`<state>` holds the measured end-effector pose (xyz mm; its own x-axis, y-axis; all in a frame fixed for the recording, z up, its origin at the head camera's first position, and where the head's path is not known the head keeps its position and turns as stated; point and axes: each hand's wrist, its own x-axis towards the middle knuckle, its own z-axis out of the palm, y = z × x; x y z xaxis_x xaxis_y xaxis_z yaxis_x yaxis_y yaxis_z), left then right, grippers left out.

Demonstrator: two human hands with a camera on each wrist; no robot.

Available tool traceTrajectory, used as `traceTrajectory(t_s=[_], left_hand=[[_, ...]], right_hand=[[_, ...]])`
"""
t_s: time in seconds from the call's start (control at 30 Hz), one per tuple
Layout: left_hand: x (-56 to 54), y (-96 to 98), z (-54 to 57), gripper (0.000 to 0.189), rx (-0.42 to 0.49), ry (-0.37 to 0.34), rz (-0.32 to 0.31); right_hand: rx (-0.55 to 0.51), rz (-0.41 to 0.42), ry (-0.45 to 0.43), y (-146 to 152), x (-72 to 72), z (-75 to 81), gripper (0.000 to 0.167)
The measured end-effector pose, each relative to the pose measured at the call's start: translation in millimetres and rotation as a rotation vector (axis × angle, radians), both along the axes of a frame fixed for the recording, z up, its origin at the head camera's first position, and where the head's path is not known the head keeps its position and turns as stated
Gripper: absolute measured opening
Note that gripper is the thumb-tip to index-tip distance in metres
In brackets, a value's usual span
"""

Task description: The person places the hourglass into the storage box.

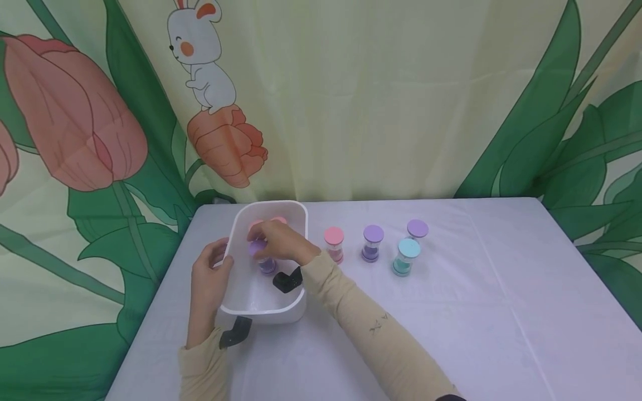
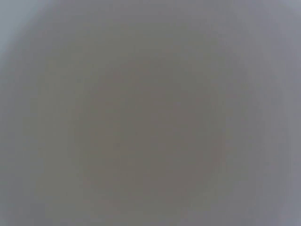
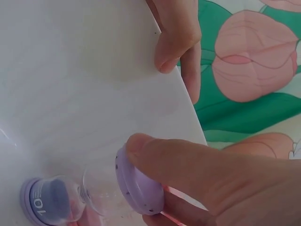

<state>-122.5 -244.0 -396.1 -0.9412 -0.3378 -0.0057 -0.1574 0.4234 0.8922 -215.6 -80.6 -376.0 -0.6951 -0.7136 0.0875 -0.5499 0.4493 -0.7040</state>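
Note:
My right hand reaches inside a white plastic bin. Its thumb and fingers pinch the lilac end cap of a purple sand timer. The timer's far end, marked 10 and filled with purple sand, shows in the right wrist view. Pink sand timers sit behind it in the bin, partly hidden by my right hand. At the bin's left side, my left hand grips the rim, thumb inside the wall and fingers outside. The left wrist view is a grey blur.
To the right of the bin, a pink sand timer, a purple one, a teal one and another purple one stand on the white-covered table. A printed curtain hangs behind the table.

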Motion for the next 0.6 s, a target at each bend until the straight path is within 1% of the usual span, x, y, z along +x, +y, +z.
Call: traceTrajectory(t_s=[0.3,0.47,0.6], left_hand=[[-0.2,0.5,0.4,0.043,-0.004,0.025,-0.010],[0.3,0.5,1.2,0.043,-0.005,0.031,-0.015],[0.9,0.8,0.9,0.043,-0.002,0.016,-0.003]], right_hand=[[0.011,-0.046,0.032,4.5,5.8,11.0,0.035],[-0.041,-0.041,-0.002,12.3,8.8,17.7,0.038],[-0.090,-0.026,0.003,18.6,11.8,22.3,0.039]])
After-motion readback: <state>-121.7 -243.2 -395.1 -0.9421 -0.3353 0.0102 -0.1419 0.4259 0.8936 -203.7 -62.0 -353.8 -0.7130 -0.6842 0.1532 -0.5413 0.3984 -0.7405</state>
